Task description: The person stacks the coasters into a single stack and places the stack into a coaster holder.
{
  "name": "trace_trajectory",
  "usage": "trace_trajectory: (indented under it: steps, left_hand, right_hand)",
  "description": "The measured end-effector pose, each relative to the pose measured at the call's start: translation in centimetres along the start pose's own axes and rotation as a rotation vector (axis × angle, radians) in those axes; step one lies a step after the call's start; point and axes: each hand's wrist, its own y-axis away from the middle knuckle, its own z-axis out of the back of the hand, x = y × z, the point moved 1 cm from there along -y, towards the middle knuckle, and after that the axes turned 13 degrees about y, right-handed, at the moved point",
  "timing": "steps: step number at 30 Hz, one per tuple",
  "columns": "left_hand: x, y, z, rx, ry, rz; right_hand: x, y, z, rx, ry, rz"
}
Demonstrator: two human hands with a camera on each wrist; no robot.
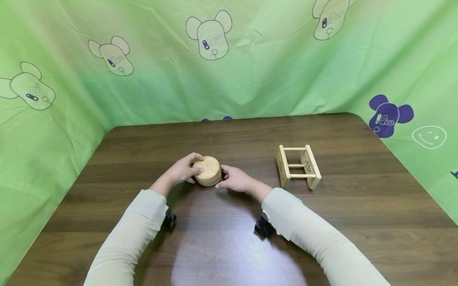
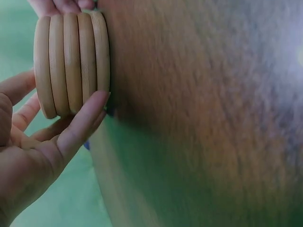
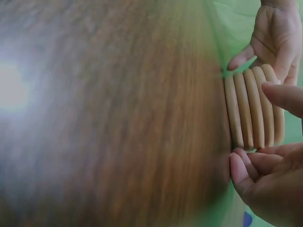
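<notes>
A short stack of several round, pale wooden coasters (image 1: 208,171) stands on the table between both hands, its flat top facing up. From the left, my left hand (image 1: 181,170) grips it, with a digit lying over the top disc and others along the side. My right hand (image 1: 236,179) holds the opposite side, its curled fingers and thumb at the lower rim. In the left wrist view the stacked edges (image 2: 71,61) are lined up closely. The right wrist view shows the coasters (image 3: 251,111) slightly staggered, with my right fingertips against them.
A pale wooden rack (image 1: 297,167) with cut-out side panels and thin crossbars stands right of the hands. The dark wood-grain table (image 1: 229,135) is bordered by a green printed curtain (image 1: 250,79) at the back and sides.
</notes>
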Motion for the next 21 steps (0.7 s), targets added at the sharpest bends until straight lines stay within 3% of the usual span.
trace_trajectory:
  steps: [10, 17, 20, 21]
  left_hand:
    - [0.1, 0.2, -0.9, -0.052, 0.135, -0.016]
    - [2.0, -0.1, -0.2, -0.051, 0.387, -0.088]
    - [1.9, 0.4, -0.3, -0.075, 0.428, -0.078]
    - [1.5, 0.7, -0.5, -0.098, 0.423, -0.045]
  right_hand:
    - [0.2, 0.0, -0.4, -0.042, -0.276, -0.059]
    - [0.7, 0.1, -1.1, -0.136, -0.561, -0.066]
    - [0.7, -0.1, -1.5, -0.180, -0.614, -0.090]
    - [0.7, -0.1, -1.6, -0.189, -0.624, -0.096]
